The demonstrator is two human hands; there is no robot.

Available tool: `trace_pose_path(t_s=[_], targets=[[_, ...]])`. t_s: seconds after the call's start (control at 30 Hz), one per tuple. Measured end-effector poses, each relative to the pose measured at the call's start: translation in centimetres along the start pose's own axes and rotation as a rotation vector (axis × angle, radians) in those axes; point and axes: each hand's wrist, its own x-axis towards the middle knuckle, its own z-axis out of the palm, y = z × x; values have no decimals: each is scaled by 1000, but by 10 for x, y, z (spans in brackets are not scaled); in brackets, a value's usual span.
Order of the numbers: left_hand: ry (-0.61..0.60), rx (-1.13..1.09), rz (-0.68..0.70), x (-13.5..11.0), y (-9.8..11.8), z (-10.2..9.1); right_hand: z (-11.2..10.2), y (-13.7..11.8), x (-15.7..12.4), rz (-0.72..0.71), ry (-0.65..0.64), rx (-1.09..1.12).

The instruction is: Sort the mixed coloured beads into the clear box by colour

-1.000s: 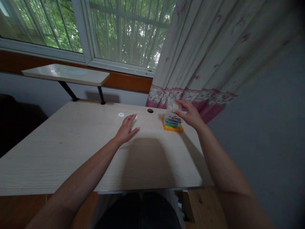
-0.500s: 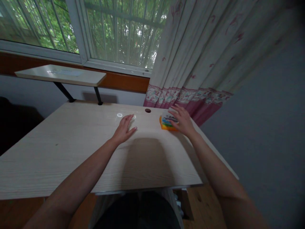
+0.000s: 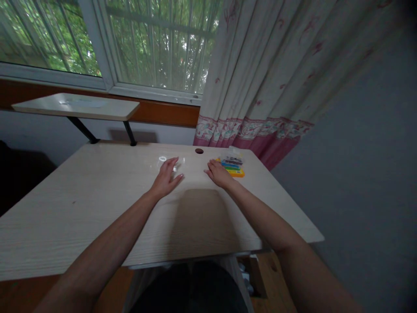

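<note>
My left hand (image 3: 165,179) hovers over or rests on the desk left of the middle. Its thumb stands apart from the fingers and nothing shows between them. Shiny glints lie around its fingertips; I cannot tell whether they are clear plastic or light on the desk. My right hand (image 3: 219,173) is at the left side of a small orange-yellow case (image 3: 237,173), covering its left end. Its thumb is parted from the fingers, and I see nothing in its grasp. Blue and green strips and a clear plastic part show on the case. Whether the hand touches it is unclear.
The pale wood desk (image 3: 107,208) has a cable hole (image 3: 199,151) near its back edge. A raised shelf (image 3: 78,106) on black legs stands at the back left. A floral curtain (image 3: 254,104) hangs behind the case, and a wall (image 3: 355,165) is to the right.
My right hand has moved left, from over the right part of the case to its left side, uncovering most of it. My left hand has stayed nearly in place. The view has shifted slightly.
</note>
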Motion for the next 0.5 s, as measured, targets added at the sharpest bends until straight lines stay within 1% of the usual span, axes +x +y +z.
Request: trace_pose_path(t_s=[0.07, 0.23, 0.33, 0.4, 0.5], targets=[[-4, 1, -2, 0, 0, 0, 0, 8, -1, 26, 10, 10], [-7, 6, -7, -1, 0, 1, 4, 28, -6, 0, 42, -3], [-2, 5, -6, 0, -2, 1, 2, 35, -8, -3, 47, 10], [13, 33, 3, 1, -5, 1, -2, 33, -11, -8, 56, 22], [-7, 168, 9, -1, -11, 1, -7, 16, -19, -34, 93, 45]])
